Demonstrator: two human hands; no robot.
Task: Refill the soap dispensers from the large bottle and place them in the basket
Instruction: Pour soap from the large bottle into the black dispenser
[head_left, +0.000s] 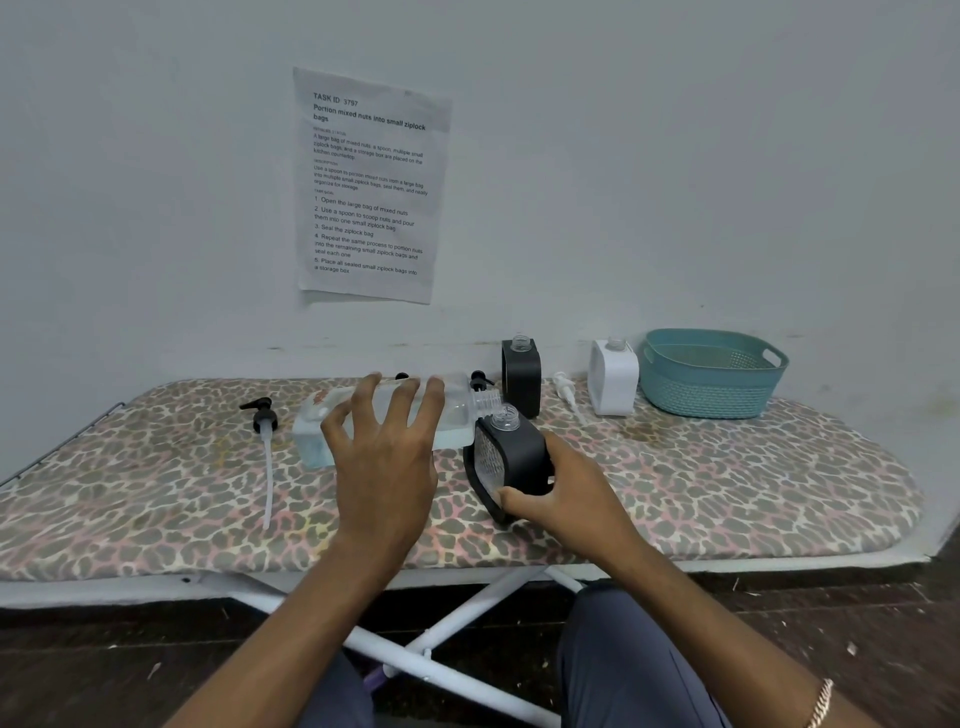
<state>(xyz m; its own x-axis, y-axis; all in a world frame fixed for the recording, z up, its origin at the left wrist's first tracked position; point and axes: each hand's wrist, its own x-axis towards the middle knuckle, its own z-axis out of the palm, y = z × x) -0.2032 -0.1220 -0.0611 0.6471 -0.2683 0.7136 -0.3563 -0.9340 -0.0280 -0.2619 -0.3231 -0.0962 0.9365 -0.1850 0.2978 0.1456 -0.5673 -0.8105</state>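
Hands tilting a large clear bottle toward a black soap dispenser on a leopard-print ironing board.

Left hand wraps over the bottle with fingers spread wide, holding it on its side so its threaded neck sits just above the dispenser's open mouth. Right hand closes around the dispenser's lower side, tipping it leftward. Whether liquid is flowing is too hard to make out, and the left hand hides much of the bottle. Behind stand a second black dispenser and a white dispenser, both uncapped, near a teal basket at the far right beside the wall. A black pump lies at the left. The board's near edge and right end are bare.
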